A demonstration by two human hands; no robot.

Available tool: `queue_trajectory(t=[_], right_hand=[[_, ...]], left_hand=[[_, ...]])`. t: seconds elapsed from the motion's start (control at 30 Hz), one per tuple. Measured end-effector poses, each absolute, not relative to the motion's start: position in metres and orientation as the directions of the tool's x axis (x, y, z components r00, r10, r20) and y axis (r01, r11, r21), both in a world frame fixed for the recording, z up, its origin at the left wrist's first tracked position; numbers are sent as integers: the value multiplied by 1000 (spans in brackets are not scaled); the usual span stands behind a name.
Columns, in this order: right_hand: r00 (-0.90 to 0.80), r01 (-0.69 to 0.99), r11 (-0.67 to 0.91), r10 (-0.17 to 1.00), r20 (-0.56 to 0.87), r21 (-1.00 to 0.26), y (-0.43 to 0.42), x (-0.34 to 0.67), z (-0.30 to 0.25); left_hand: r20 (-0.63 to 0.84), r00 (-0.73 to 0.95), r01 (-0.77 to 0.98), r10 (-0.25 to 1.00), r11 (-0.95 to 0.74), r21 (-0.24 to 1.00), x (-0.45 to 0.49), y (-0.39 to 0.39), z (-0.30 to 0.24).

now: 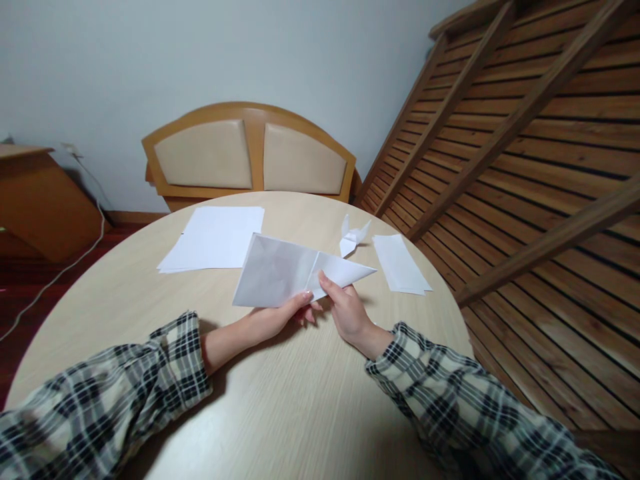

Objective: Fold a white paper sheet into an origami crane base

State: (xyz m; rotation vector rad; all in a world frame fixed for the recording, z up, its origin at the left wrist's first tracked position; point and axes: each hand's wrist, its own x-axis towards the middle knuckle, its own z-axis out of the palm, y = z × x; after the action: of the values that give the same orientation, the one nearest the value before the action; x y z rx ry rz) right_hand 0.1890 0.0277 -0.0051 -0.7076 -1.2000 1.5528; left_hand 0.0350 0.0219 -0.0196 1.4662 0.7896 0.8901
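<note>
A folded sheet of white paper (275, 272) is held up above the table, its pointed end to the right and its wide end to the left. My left hand (280, 313) pinches its lower edge near the middle, thumb on top and fingers underneath. Closer to the point, my right hand (347, 310) grips the same paper with its thumb on the front face. A crease runs across the sheet between the wide part and the pointed part. Just beyond the tip stands a white origami crane (352, 238).
The round wooden table (280, 400) bears a stack of white paper sheets (217, 235) at back left and narrow paper strips (400, 263) at right. Behind it is a padded headboard (257, 157). A slatted wooden frame (525, 167) leans close on the right. A cable (60, 277) trails at left.
</note>
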Motion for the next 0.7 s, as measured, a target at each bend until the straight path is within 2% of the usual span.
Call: queue_trajectory(t=[0.23, 0.37, 0.57, 0.7], right_hand=[[-324, -365, -23, 940, 104, -931, 30, 190, -10], [-314, -340, 15, 941, 128, -940, 30, 189, -10], [-493, -184, 39, 861, 127, -982, 27, 190, -6], [-518, -114, 84, 845, 131, -990, 25, 189, -2]], left_hand=[[44, 465, -49, 884, -24, 999, 35, 21, -15], [40, 415, -50, 909, -21, 999, 35, 19, -9], [87, 414, -16, 906, -88, 996, 32, 20, -11], [75, 421, -14, 904, -77, 997, 32, 20, -12]])
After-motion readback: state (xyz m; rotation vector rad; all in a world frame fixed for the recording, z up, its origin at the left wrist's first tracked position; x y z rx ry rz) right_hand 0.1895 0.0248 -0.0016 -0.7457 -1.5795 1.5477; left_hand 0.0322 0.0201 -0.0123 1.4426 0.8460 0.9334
